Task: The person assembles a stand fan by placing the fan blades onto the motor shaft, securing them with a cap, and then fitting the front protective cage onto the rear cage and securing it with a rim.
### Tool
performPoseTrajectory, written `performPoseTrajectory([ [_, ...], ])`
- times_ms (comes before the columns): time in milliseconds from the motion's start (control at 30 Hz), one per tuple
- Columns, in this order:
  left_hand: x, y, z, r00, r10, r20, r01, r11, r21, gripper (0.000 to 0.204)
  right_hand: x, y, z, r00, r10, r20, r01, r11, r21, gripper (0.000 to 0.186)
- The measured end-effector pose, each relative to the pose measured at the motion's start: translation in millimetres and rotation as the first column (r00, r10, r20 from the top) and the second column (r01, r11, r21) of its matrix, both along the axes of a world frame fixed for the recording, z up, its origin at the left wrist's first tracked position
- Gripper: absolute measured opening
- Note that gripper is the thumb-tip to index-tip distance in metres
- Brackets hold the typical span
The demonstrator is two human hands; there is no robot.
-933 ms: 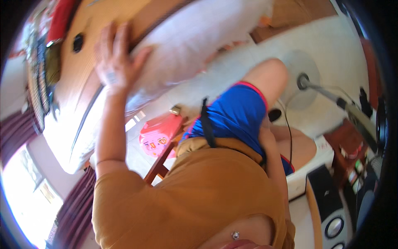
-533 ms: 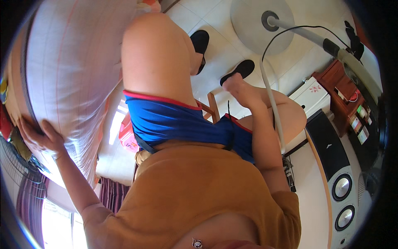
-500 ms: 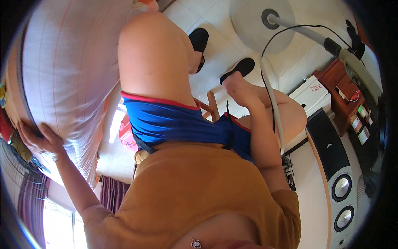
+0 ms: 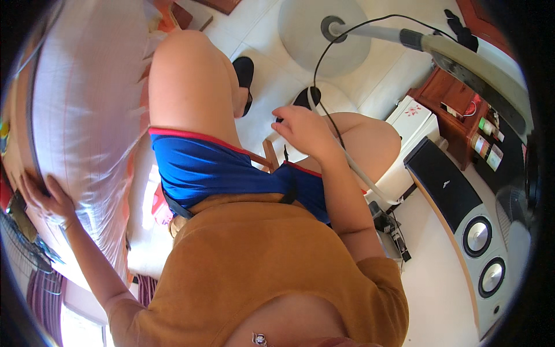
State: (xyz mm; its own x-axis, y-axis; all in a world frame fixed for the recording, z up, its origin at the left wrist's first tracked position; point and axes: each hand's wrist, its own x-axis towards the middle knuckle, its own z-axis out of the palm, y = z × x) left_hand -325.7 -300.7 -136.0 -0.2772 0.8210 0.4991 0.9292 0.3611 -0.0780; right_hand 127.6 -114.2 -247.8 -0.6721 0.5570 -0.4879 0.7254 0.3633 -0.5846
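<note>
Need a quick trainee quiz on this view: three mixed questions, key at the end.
1. How many large round cones show on the speaker?
2. True or false: the right hand is touching the speaker.
3. Fill in: the ___ is nearer the white cloth.

Key:
1. Two.
2. False; they are apart.
3. Left hand.

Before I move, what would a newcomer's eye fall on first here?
Most likely the mustard shirt filling the lower middle, with the blue shorts just above it. Next, the speaker on the picture's right, and the pale cloth down the left. The left hand lies at the cloth's edge; the right hand is near mid-frame, just above the shorts in the picture.
</note>
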Motion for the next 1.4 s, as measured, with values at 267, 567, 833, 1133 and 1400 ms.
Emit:
performPoseTrajectory([
  [267,9.7,-3.8,8.9,0.962,0.137,-0.234,-0.152,0.987,-0.048,0.05,52.4,-23.9,116.2,0.915,-0.174,-0.365,0.181,0.983,-0.015,0.029],
  [567,99.2,61.6,-23.6,0.871,-0.445,0.207,0.407,0.891,0.201,0.053,228.6,-54.0,159.2,0.338,-0.718,-0.608,0.756,0.592,-0.279,0.017],
  [833,276.5,194.2,-42.2,0.721,-0.663,0.2,0.674,0.607,-0.42,0.051,366.5,-51.6,38.9,-0.579,-0.449,-0.681,0.814,-0.276,-0.51,0.015],
  [1133,300.3,240.6,-87.8,0.87,-0.444,0.212,0.471,0.625,-0.623,0.02,399.0,-35.1,-253.7,-0.415,-0.909,-0.042,0.905,-0.408,-0.121,0.022],
  [1400,242.0,239.1,-98.9,0.939,-0.234,0.251,0.342,0.696,-0.632,0.017,339.5,77.7,-286.9,0.003,-0.977,0.211,0.988,0.035,0.148,0.056],
])
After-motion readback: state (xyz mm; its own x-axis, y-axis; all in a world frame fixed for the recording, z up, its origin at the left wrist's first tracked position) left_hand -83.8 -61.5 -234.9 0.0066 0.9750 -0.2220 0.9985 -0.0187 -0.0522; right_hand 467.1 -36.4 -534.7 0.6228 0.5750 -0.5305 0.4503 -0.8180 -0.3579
